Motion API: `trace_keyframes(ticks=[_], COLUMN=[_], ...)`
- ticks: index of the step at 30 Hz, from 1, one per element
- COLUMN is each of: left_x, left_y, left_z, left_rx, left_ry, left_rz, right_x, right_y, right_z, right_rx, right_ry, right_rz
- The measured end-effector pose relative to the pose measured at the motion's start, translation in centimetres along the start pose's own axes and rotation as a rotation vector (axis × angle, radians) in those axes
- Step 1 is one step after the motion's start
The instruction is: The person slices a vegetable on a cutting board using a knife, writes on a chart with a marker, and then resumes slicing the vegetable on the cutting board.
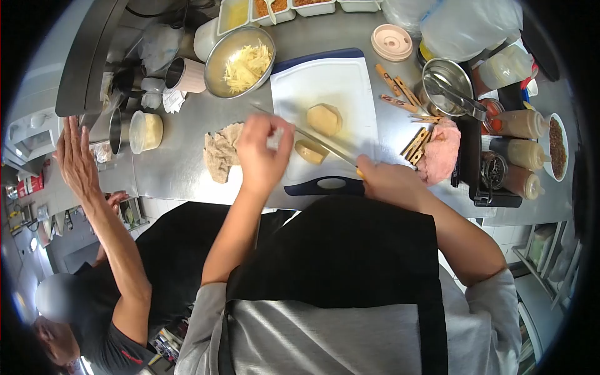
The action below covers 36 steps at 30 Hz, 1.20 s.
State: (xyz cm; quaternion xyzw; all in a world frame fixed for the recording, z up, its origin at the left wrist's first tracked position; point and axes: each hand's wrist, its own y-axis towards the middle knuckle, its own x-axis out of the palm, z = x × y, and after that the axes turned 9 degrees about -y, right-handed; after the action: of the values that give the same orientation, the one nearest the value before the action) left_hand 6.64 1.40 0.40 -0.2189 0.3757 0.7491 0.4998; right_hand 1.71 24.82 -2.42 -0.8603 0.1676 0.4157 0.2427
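Observation:
My right hand [394, 185] is closed round the handle of a kitchen knife [330, 149], whose blade slants up and left over a white cutting board [359, 81] with dark blue ends. At the far end of the blade, my left hand [262, 147] has its fingers curled in with the thumb against them. Whether it grips the blade or anything else is hidden. A large peeled potato piece [324, 119] rests on the board beyond the blade. Closer to me, a smaller potato piece [310, 152] lies just below the blade.
A metal bowl of pale shredded strips [247, 67] stands behind the board. Left are a crumpled beige cloth [217, 156] and a lidded tub [146, 132]. Right are clothespins [415, 145], a pink cloth [440, 153] and squeeze bottles [526, 154]. A co-worker's raised hand [77, 159] is at far left.

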Motion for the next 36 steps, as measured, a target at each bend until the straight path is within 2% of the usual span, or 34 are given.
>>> trace_keyframes(ticks=[2, 8, 11, 26, 36], left_x=[0.2, 2.3, 2.5, 2.6, 2.8], left_y=[-2.5, -5.6, -5.6, -5.3, -5.2], left_z=[0.0, -0.2, -0.2, 0.4, 0.5], left_rx=[0.030, 0.012, 0.011, 0.059, 0.022], left_ry=[-0.009, -0.015, -0.015, 0.058, 0.093], left_rz=[-0.001, 0.067, 0.078, 0.081, 0.097], right_x=[-2.0, -3.5, -3.1, -6.0, -6.4], right_y=[-1.7, -5.9, -7.6, -8.2, -7.6], right_z=[-0.9, -1.9, -1.4, -1.7, -1.5], right_rx=[0.074, 0.087, 0.058, 0.013, 0.022], right_ry=[-0.030, 0.005, 0.088, -0.036, 0.054], right_rz=[-0.069, -0.237, -0.162, -0.309, -0.322])
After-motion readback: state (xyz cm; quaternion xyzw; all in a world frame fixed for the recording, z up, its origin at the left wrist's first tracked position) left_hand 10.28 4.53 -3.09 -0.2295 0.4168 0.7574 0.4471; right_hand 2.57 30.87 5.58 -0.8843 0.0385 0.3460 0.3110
